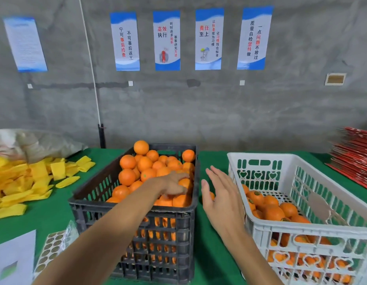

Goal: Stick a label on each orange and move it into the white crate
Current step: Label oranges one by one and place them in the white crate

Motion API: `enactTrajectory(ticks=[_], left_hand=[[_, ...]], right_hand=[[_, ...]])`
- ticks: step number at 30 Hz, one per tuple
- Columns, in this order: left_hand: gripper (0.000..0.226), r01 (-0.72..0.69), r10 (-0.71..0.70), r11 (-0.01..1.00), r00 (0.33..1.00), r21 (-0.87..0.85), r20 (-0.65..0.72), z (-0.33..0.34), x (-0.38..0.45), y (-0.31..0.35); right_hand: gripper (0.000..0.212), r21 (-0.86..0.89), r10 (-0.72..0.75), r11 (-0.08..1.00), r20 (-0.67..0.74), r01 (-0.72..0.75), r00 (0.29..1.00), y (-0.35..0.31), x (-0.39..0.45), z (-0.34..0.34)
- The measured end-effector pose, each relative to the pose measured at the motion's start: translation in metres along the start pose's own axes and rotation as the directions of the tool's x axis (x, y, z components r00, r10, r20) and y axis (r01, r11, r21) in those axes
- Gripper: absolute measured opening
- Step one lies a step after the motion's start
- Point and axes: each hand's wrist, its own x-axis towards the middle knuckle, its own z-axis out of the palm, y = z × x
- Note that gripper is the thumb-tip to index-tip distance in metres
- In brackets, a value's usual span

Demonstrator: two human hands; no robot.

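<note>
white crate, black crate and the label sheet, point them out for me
white crate (260,225), head view, near rim
black crate (137,210), head view, near rim
label sheet (49,250), head view, rows of round stickers

Oranges heaped high in black crate, center of table. White crate just right of it, approx. half full w/ more oranges. Label sheet, rows of round stickers, lies flat at front left.
</note>
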Motion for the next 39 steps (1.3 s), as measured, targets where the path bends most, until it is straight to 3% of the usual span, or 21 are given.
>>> enactTrajectory(ticks=[2,4,6,9,11,14,16,18,19,20,21,23,24,25,26,29,33,39], left_hand=[[0.06,-0.043,0.04,0.99,0.999,-0.136,-0.023,0.006,0.006,-0.002],[0.044,-0.083,0.073,0.99,0.994,-0.117,-0.087,0.009,0.009,0.0],[0.035,-0.079,0.081,0.997,0.989,0.018,-0.126,0.008,0.006,0.003],[0.044,-0.108,0.172,0.962,0.954,0.251,-0.247,0.004,-0.004,0.017],[0.051,-0.123,0.251,0.946,0.865,0.301,-0.434,-0.002,-0.017,0.03],[0.039,-0.21,0.335,0.942,0.66,0.263,-0.672,-0.006,-0.042,0.045],[0.018,-0.325,0.439,0.895,0.516,0.306,-0.736,0.002,-0.052,0.051],[0.012,-0.393,0.488,0.859,0.438,0.327,-0.755,0.012,-0.056,0.052],[0.014,-0.384,0.46,0.873,0.446,0.3,-0.768,0.014,-0.055,0.051],[0.022,-0.335,0.395,0.909,0.505,0.248,-0.768,0.014,-0.05,0.048],[0.035,-0.247,0.295,0.953,0.624,0.176,-0.723,0.012,-0.045,0.043],[0.058,-0.034,0.054,0.998,0.918,0.058,-0.394,0.005,-0.034,0.03],[0.061,0.047,-0.034,0.997,0.983,0.066,-0.18,0.003,-0.032,0.027],[0.059,0.094,-0.093,0.989,0.996,0.113,-0.015,0.002,-0.03,0.026],[0.056,0.109,-0.122,0.98,0.99,0.167,0.066,0.003,-0.027,0.026],[0.054,0.08,-0.109,0.955,0.99,0.285,0.086,0.007,-0.024,0.032],[0.087,0.099,-0.169,0.957,0.955,0.273,0.244,0.015,-0.017,0.024],[0.073,0.127,-0.188,0.918,0.973,0.375,0.131,0.008,-0.016,0.013]], right_hand=[[0.038,0.024,0.019,1.0,0.002,-0.019,1.0,0.002,-0.005,0.006],[0.037,0.038,0.038,0.999,0.02,-0.039,0.999,0.004,-0.01,0.01],[0.037,0.048,0.055,0.997,0.045,-0.057,0.998,0.006,-0.015,0.011],[0.038,0.067,0.073,0.995,0.063,-0.077,0.995,0.007,-0.018,0.006],[0.039,0.098,0.078,0.992,0.061,-0.084,0.995,0.006,-0.017,0.0],[0.043,0.218,0.115,0.968,0.056,-0.125,0.992,0.006,-0.012,-0.006],[0.049,0.284,0.169,0.939,0.111,-0.194,0.979,0.007,-0.006,-0.006],[0.056,0.31,0.223,0.91,0.195,-0.276,0.955,0.006,0.001,-0.001],[0.059,0.318,0.246,0.893,0.248,-0.318,0.937,0.006,0.005,0.002],[0.06,0.327,0.269,0.873,0.296,-0.362,0.916,0.006,0.009,0.007],[0.06,0.34,0.294,0.851,0.324,-0.401,0.899,0.007,0.011,0.011],[0.057,0.368,0.323,0.824,0.321,-0.432,0.89,0.011,0.009,0.017],[0.056,0.374,0.331,0.819,0.311,-0.435,0.891,0.013,0.005,0.02],[0.055,0.378,0.339,0.814,0.305,-0.44,0.89,0.015,0.001,0.022],[0.055,0.38,0.346,0.809,0.306,-0.447,0.887,0.017,-0.003,0.024],[0.055,0.369,0.353,0.808,0.322,-0.46,0.878,0.019,-0.013,0.032],[0.055,0.38,0.324,0.813,0.332,-0.44,0.886,0.017,-0.021,0.035],[0.055,0.402,0.312,0.81,0.322,-0.427,0.894,0.013,-0.025,0.033]])
